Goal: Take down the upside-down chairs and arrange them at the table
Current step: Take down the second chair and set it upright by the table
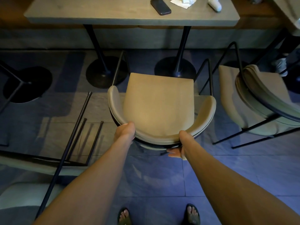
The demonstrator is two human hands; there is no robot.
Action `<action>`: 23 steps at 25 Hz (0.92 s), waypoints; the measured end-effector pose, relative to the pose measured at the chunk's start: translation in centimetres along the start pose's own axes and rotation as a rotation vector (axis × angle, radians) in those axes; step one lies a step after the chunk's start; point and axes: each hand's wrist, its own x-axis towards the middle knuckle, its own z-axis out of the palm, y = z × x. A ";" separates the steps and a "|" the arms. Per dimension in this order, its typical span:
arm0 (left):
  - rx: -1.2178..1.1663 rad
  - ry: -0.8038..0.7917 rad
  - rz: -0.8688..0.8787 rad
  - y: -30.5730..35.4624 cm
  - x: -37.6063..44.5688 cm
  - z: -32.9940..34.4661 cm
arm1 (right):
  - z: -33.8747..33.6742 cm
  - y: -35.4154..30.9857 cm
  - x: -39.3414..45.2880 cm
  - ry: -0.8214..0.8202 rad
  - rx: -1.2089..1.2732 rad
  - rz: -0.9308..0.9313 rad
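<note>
A tan upholstered chair with a curved backrest and thin black legs stands upright on the floor, facing the grey table. My left hand grips the left part of its backrest rim. My right hand holds the right part of the rim, fingers curled under it. A second matching chair stands upright to the right. At the lower left another chair lies upside down with its black legs pointing up and away.
Two black pedestal bases hold up the table just beyond the chair. A dark phone, a crumpled napkin and a white object lie on the tabletop. My sandalled feet stand on the tiled floor.
</note>
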 end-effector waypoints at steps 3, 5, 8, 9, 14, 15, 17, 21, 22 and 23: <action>0.049 0.025 0.003 1.8 0.1 0.6 | 0.5 -1.8 0.5 0.021 -0.083 -0.028; 0.047 0.033 0.007 2.6 0.1 1.1 | 0.4 -2.6 1.2 0.027 -0.091 -0.037; 0.057 -0.001 -0.046 3.1 0.5 1.5 | 0.3 -3.1 1.4 0.062 -0.110 -0.020; 0.056 -0.010 -0.049 3.2 0.5 1.7 | 0.2 -3.3 1.4 0.051 -0.126 -0.015; -0.011 -0.099 -0.114 4.2 -0.4 1.3 | 0.2 -4.2 0.8 0.046 -0.180 -0.036; -0.009 -0.115 -0.129 4.4 -0.5 1.1 | 0.4 -4.2 0.7 0.060 -0.176 -0.033; 0.002 -0.141 -0.147 4.7 -0.9 0.8 | 0.5 -4.0 0.9 0.092 -0.177 -0.041; 0.007 -0.185 -0.150 4.7 -0.5 0.4 | 0.8 -3.9 1.2 0.121 -0.146 -0.052; 0.012 -0.197 -0.153 4.7 -0.4 0.4 | 0.7 -3.9 1.3 0.126 -0.135 -0.055; 0.018 -0.208 -0.156 4.8 -0.3 0.3 | 0.8 -3.9 1.3 0.133 -0.130 -0.061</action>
